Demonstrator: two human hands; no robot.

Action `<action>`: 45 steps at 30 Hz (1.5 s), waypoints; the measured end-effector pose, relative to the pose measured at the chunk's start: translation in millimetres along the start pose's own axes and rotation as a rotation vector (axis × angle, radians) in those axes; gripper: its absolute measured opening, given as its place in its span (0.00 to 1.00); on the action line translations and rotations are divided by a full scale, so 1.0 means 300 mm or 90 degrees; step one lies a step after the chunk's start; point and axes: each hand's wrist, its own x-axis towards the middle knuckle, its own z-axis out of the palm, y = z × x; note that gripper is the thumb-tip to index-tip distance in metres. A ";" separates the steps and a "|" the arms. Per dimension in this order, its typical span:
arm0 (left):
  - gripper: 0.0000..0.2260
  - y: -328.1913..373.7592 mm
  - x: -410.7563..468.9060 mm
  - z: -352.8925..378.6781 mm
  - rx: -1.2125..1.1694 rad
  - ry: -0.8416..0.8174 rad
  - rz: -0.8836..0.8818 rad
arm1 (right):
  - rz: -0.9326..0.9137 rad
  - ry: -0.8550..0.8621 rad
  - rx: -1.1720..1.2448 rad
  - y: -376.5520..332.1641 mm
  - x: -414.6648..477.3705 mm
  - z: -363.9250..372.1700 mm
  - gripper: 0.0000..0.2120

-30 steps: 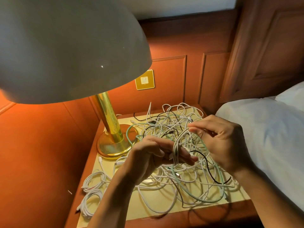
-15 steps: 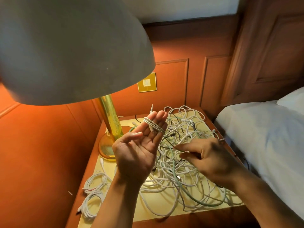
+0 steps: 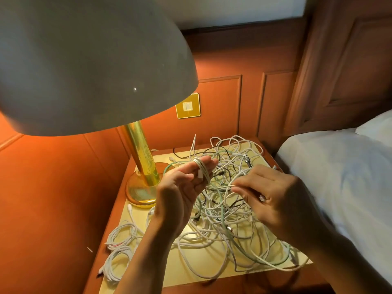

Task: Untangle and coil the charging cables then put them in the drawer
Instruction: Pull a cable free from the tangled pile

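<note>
The left hand (image 3: 186,187) was raised palm up above the tabletop (image 3: 212,272), its fingers (image 3: 209,164) straight and close together, carrying a white cable (image 3: 202,170) wound in several tight loops around them, with the thumb lying relaxed across the palm. Just to the right of it and a little lower, the right hand (image 3: 273,198) hovered back-up over the pile, its thumb and forefinger pinching a white strand (image 3: 224,186) that appeared to run across to the loops on the left hand, though the blur there made this hard to confirm. Beneath and beyond both hands lay the tangled cables (image 3: 222,217), mostly white with some black lines and a pale green cable (image 3: 265,261) whose long loop curved out under the right wrist. To the left of the left forearm, near the edge of the tabletop, sat a few coiled white cables (image 3: 121,236), apart from the tangle. Beyond the left hand and to its left stood a brass lamp (image 3: 142,162) on a round base, its broad shade filling the upper left of the view. On the panelled wall behind the hands was a gold switch plate (image 3: 188,106). To the right of the right hand lay a bed (image 3: 339,166) under white sheets.
</note>
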 end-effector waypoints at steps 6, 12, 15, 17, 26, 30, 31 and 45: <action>0.23 -0.031 0.000 -0.012 0.328 -0.064 0.034 | -0.008 0.012 -0.015 0.023 -0.004 0.008 0.08; 0.20 -0.025 -0.006 -0.003 0.520 -0.135 0.008 | -0.023 0.001 -0.029 0.031 -0.001 0.006 0.06; 0.21 -0.010 -0.015 0.003 0.513 -0.181 -0.046 | -0.022 0.011 -0.026 0.035 0.001 -0.008 0.07; 0.22 0.000 -0.018 0.003 0.478 -0.212 -0.072 | -0.015 0.024 -0.026 0.041 0.004 -0.016 0.08; 0.17 0.026 -0.024 -0.006 0.162 -0.267 -0.127 | 0.093 0.065 0.066 0.081 -0.008 -0.011 0.09; 0.17 0.042 -0.025 -0.015 0.003 -0.244 -0.115 | 0.188 0.040 0.096 0.115 -0.021 -0.005 0.13; 0.16 0.047 -0.025 -0.015 -0.033 -0.236 -0.110 | 0.208 0.031 0.103 0.121 -0.024 0.000 0.13; 0.27 0.034 -0.026 0.045 -0.406 0.037 -0.016 | 0.084 -0.145 -0.020 -0.027 -0.034 0.096 0.09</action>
